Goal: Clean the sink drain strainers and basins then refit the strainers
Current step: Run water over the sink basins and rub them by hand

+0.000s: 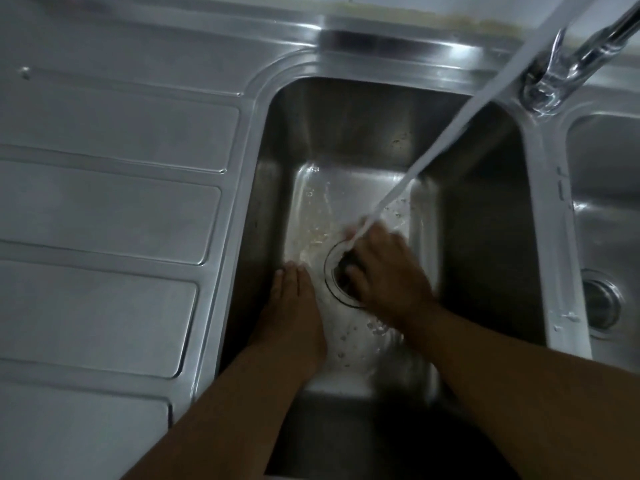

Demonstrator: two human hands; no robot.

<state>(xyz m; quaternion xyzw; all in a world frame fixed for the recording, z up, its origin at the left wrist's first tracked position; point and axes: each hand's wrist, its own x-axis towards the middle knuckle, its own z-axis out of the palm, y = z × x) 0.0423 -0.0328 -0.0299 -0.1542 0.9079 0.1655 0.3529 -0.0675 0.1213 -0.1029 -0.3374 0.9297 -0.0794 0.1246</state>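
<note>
Right hand [384, 268] curls over the round stainless-steel drain ring [330, 284], hold unclear; left hand [294, 306] lies flat at its eight o'clock. Wet steel looks stiff and slippery, so hook the rim.

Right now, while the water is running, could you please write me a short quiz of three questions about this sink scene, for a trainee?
1. True or false: the water stream from the faucet lands on the right hand.
2. Where does the left hand lie? A) on the drainboard; B) flat on the floor of the left basin; C) inside the right basin.
3. Fill in the missing word: the right hand is placed over the ___ of the left basin.

Key: 1 true; 2 B; 3 drain.
</note>
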